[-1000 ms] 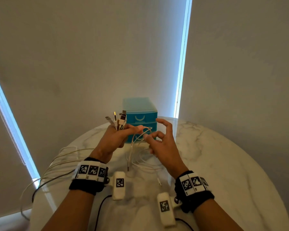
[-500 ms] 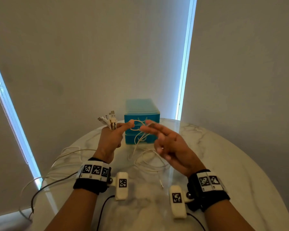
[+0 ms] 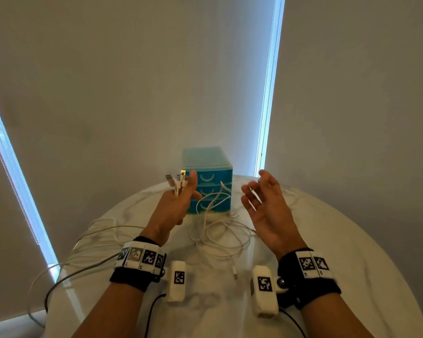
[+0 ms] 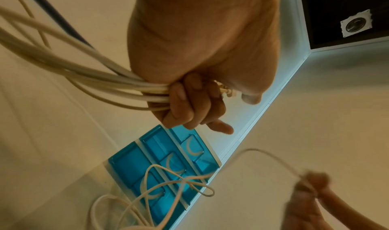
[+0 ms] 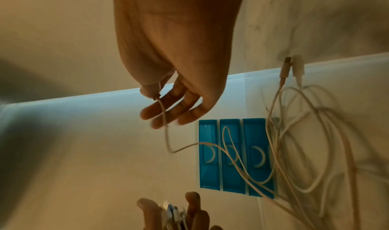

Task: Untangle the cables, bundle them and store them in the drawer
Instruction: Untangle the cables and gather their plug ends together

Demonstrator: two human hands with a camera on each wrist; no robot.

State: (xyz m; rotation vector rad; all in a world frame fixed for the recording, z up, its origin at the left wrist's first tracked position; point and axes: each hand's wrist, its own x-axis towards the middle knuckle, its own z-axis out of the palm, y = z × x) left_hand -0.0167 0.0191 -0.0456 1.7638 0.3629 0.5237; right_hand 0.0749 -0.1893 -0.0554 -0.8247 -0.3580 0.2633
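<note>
Right hand (image 3: 266, 206) has swung out to the right from beside the left hand (image 3: 175, 206), fingers spread, thumb and forefinger pinching one thin cable (image 5: 166, 133) and pulling it free of the loose tangle (image 3: 220, 235) on the table (image 3: 352, 240). Left hand grips the gathered cable ends (image 3: 178, 181) in front of the closed blue drawers (image 3: 214, 178). Untangling is underway; nothing is bundled or stored yet.
</note>
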